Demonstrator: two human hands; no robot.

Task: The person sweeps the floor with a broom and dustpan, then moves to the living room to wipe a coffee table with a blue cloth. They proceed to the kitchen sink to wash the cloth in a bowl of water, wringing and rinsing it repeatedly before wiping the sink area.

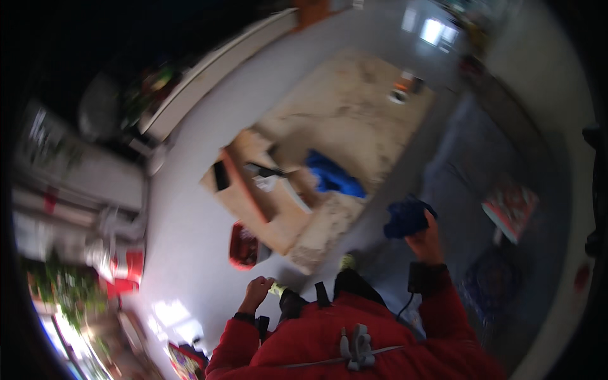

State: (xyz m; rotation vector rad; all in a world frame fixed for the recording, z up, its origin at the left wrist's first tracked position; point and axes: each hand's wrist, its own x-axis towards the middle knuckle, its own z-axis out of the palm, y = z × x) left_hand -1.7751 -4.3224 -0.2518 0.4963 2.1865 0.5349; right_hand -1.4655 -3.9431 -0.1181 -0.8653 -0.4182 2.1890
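Note:
My right hand (425,242) is shut on a dark blue cloth (407,217), held out to the right above the floor. Low in front of my body, my left hand (257,290) has its fingers curled, and I see nothing in it. Before me lies a large stained tan board or mat (356,109). A bright blue cloth (332,175) rests on it, beside an open wooden or cardboard box-like piece (280,237). Inside that piece are a blurred black-handled tool (263,169) and a small white item (265,183). A flat black object (221,175) lies on its left side.
A red plastic container (244,245) stands on the grey floor (190,156) left of the board. An orange-and-white object (400,90) sits at its far end. On the right are a red-and-white box (510,209) and a dark blue patterned round thing (494,280). Motion blurs the view.

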